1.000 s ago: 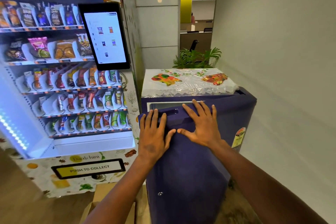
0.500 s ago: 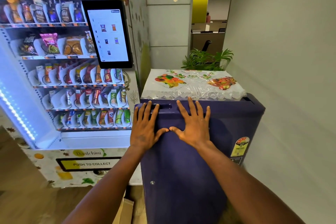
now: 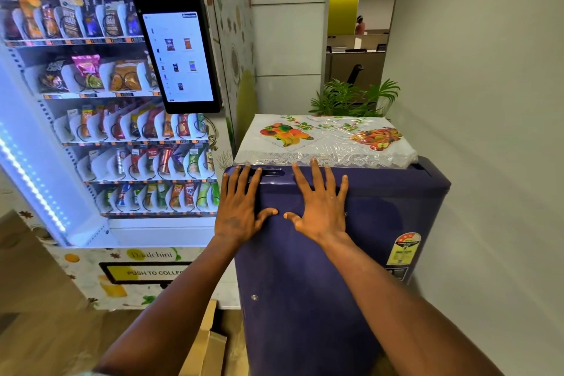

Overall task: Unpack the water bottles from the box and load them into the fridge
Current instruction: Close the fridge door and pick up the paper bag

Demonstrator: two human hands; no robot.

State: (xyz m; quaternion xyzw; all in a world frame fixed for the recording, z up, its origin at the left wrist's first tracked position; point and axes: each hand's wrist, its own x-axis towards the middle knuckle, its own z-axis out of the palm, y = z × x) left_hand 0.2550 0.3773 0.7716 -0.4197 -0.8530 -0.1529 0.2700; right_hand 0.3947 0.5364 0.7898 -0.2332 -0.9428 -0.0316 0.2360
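Both palms flat on the closed purple fridge door (image 3: 305, 284), near its top. Left hand (image 3: 239, 207) has fingers spread straight, tips at the recessed handle slot (image 3: 268, 172); right hand (image 3: 320, 207) likewise splayed, gripping nothing. Cardboard box (image 3: 207, 342) on floor, lower left of fridge. Fruit-print plastic cover (image 3: 320, 140) on top. Vending machine (image 3: 106, 131) at left.

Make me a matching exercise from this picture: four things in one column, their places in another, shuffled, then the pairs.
Things:
1. left hand
2. cloth
3. plant
4. box

Places:
A. on the floor left of the fridge
B. behind the fridge
C. flat on the fridge door
D. spread over the fridge top

Pairs: 1-C, 2-D, 3-B, 4-A
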